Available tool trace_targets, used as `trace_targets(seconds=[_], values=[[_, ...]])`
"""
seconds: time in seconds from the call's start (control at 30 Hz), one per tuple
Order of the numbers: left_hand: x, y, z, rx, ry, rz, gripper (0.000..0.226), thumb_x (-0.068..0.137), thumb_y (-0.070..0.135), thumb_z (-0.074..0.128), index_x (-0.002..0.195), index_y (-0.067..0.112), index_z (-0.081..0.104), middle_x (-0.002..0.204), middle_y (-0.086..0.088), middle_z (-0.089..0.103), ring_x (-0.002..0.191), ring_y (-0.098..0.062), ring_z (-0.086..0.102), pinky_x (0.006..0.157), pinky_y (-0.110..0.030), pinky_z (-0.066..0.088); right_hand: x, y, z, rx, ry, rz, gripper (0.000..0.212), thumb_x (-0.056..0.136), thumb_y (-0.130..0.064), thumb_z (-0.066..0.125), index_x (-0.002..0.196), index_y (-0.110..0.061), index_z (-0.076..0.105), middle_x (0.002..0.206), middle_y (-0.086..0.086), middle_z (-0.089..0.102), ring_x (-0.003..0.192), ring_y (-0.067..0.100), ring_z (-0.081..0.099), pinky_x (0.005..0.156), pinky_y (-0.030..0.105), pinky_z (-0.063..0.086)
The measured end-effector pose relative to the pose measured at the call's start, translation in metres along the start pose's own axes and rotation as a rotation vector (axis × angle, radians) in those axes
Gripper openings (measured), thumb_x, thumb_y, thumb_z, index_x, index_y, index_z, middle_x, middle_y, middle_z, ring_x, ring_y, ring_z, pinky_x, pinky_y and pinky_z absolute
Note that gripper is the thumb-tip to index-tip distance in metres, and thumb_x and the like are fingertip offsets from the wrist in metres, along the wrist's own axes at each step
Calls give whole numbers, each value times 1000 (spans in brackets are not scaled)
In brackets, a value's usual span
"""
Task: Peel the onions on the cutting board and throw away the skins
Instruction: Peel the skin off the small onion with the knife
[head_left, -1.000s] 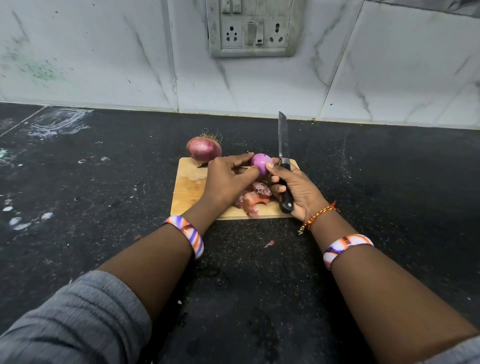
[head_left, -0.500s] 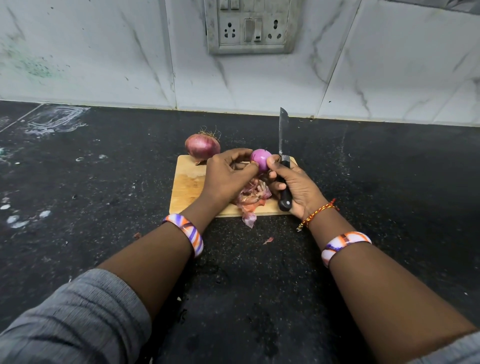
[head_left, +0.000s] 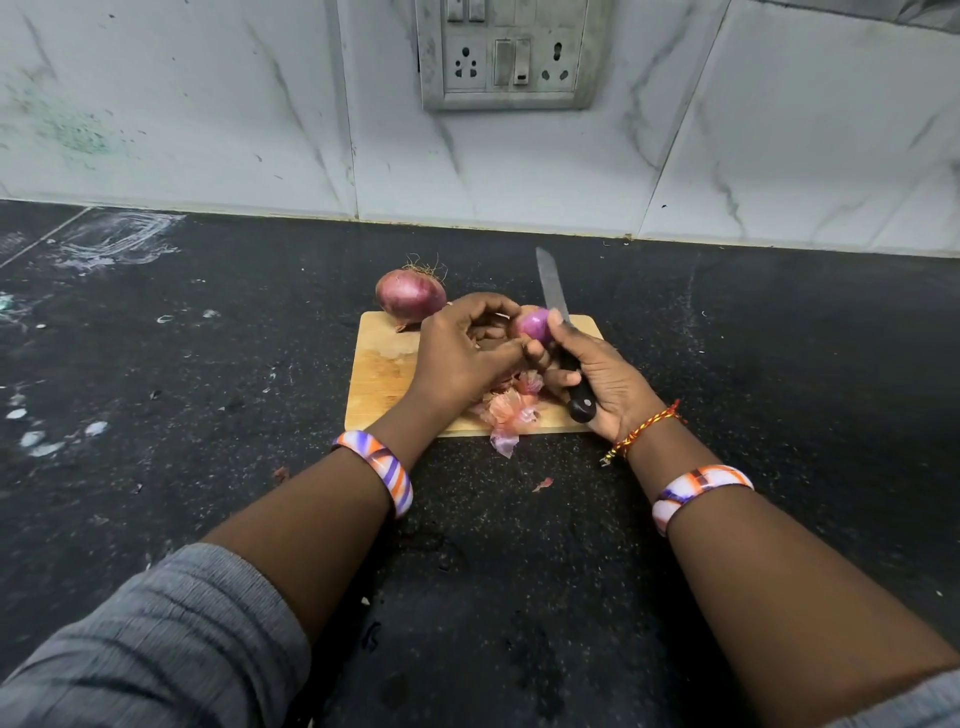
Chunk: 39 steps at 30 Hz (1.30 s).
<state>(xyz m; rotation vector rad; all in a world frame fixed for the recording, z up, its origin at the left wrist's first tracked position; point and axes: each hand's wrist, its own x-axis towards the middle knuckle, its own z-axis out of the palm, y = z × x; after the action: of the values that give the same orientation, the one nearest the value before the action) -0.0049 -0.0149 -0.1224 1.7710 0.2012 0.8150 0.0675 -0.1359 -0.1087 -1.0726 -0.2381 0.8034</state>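
Both hands are up over the wooden cutting board (head_left: 387, 374), working one small onion between them. The peeled onion (head_left: 535, 325), glossy and purple, sits just above the board's far half, pinched between the left hand (head_left: 457, 358) and the thumb of the right hand (head_left: 605, 382). The left hand's fingers curl around the near side of the bulb, likely steadying it and feeling for a last scrap of skin. The right hand is doing double duty: its fingers wrap the black handle of the knife (head_left: 563, 332) while the thumb reaches forward onto the onion, so the blade points up and away toward the wall, clear of both hands. That looks like a way to keep the tool ready without setting it down. Below the hands, the papery pink onion skins (head_left: 511, 408) lie heaped on the board's near edge, one piece hanging over onto the black countertop (head_left: 208, 467), and a small skin flake (head_left: 543, 484) sits apart on the counter nearer the person. The unpeeled onion (head_left: 410, 297), roots up, rests at the board's far left corner, partly off it, waiting its turn. So by the look of things, one onion is nearly done, one is untouched, and no skins are binned yet; no bin is in view. A switch panel (head_left: 506, 52) is on the tiled wall behind.
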Motion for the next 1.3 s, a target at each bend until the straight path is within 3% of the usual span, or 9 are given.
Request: trace_targets(seconds=[0.17,0.23,0.33,0.47,0.77,0.87,0.97,1.1,1.3], values=[[2,-5,-3,-121,-47,-50,33,76,-6,67,107,5,60,95,-2,64,81,2,60,81,-17,51,3,0,-1,46,0,-5,9,90,-8,52,87,-8,60,63,1,61,45,3,50,31,6,29],[4,-6,-3,-166,-90,-121,44,81,-1,64,124,1,53,111,-9,63,95,-6,61,90,-24,50,2,-1,-1,74,-7,19,12,92,-6,49,85,-7,58,65,2,61,47,3,52,31,7,30],[5,-8,-3,-180,-123,-156,45,81,3,65,124,0,53,120,-12,61,105,-17,61,94,-31,48,1,-3,0,63,0,36,15,92,-1,46,81,-6,55,60,4,61,42,3,50,31,7,29],[5,-6,-2,-216,-47,-173,32,76,-3,69,106,6,61,103,-12,66,84,-17,65,83,-30,55,0,-2,1,2,21,8,14,92,1,47,82,-6,55,58,4,61,33,2,42,31,7,27],[6,-6,-1,-122,60,-66,21,71,2,74,90,8,67,91,-7,69,86,-16,67,80,-27,55,3,0,-1,-16,10,-30,17,90,4,49,89,-10,59,65,6,57,39,2,41,33,7,30],[6,-5,-1,-118,72,-79,16,72,2,73,86,8,68,84,-3,68,74,-6,65,70,-19,54,2,-1,2,-11,35,-44,16,89,5,50,89,-10,56,60,6,60,39,3,47,33,8,31],[7,-8,-1,-81,60,-114,12,74,4,69,81,13,67,77,-4,67,72,-12,63,73,-30,55,2,1,4,8,72,-67,17,88,7,51,87,-11,52,57,5,61,40,2,51,32,9,31],[7,-6,0,-161,41,-216,14,80,0,63,80,14,63,64,-1,63,58,-10,59,69,-31,55,0,2,3,-29,64,-91,23,87,8,52,94,-13,57,70,7,63,50,6,49,34,9,32],[4,-6,1,-144,-67,-207,17,79,12,67,94,3,69,67,-3,67,63,-9,58,71,-34,52,-4,2,8,-73,63,-132,24,85,10,53,94,-11,56,78,9,56,42,2,55,33,9,31]])
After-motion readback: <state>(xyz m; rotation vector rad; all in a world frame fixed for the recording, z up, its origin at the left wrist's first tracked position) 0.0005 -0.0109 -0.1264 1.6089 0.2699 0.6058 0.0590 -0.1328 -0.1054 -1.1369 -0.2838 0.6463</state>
